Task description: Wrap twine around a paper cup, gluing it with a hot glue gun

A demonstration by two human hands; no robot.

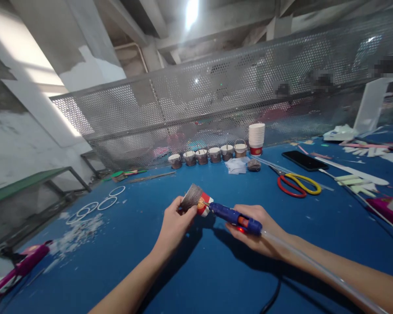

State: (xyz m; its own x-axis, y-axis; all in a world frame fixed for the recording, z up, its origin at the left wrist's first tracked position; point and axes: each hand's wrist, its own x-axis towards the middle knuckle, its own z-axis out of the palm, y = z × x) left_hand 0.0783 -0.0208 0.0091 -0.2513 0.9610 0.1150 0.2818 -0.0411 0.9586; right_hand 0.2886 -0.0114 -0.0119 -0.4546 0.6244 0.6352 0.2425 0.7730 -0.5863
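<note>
In the centre of the frame, the left hand (176, 220) is pinching a small red-and-white paper cup partly wrapped in grey-brown cord (194, 197), its thumb and fingers closing on the cup's wall and tilting it sideways. Just right of centre, the right hand (260, 244) is wrapping its fingers around a blue glue gun with a clear glue stick (227, 213), and the nozzle is pointing at the cup's red side; whether they are touching, I cannot tell. Scissors with red and yellow handles (286, 175) are lying at centre right on the blue tabletop (118, 253).
</note>
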